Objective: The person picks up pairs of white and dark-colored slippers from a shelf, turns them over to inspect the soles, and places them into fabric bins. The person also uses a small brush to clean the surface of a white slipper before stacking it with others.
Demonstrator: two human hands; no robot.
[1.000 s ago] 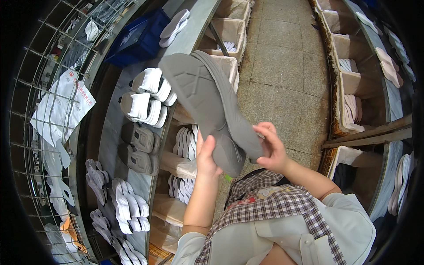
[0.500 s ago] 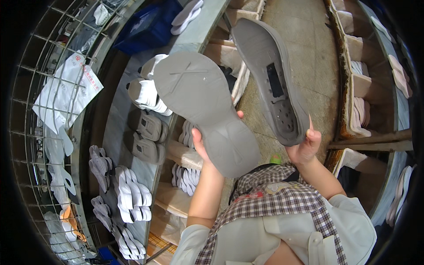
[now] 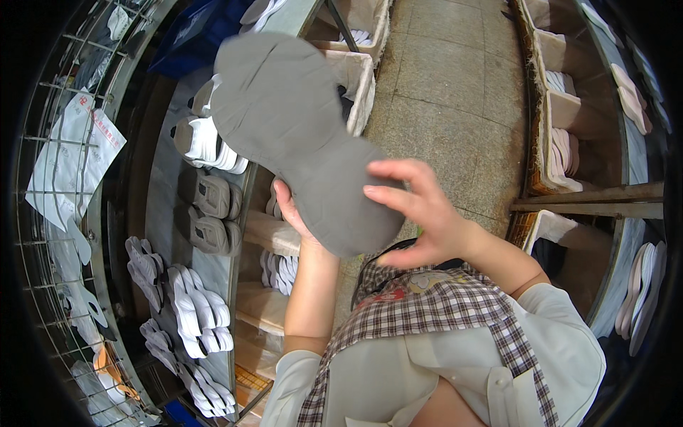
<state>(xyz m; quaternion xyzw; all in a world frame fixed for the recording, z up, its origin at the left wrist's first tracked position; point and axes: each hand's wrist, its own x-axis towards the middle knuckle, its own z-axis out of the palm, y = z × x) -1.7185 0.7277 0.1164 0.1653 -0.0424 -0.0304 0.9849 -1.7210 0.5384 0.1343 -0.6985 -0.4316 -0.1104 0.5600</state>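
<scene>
A large grey shoe sole (image 3: 284, 107) is held up in front of me, its broad end pointing up and to the left. My left hand (image 3: 295, 213) grips it along the left edge near the narrower end, thumb on the near face and the other fingers hidden behind it. At the narrower end is my right hand (image 3: 427, 213), open, with fingers spread. Two of its fingertips lie over the sole's face; whether they press on it I cannot tell. No second sole shows separately; anything behind this one is hidden.
On the left, a shelf (image 3: 160, 178) bears white soles (image 3: 196, 306), grey-brown pieces (image 3: 213, 213) and a blue bin (image 3: 188, 35). A wire mesh (image 3: 50, 192) stands beyond it. Lined baskets (image 3: 558, 149) line the right side of the tiled aisle (image 3: 448, 99).
My right hand no longer holds the second sole, which has gone from separate view. That hand has come left to the first sole's narrower end. The first sole has shifted up and left.
</scene>
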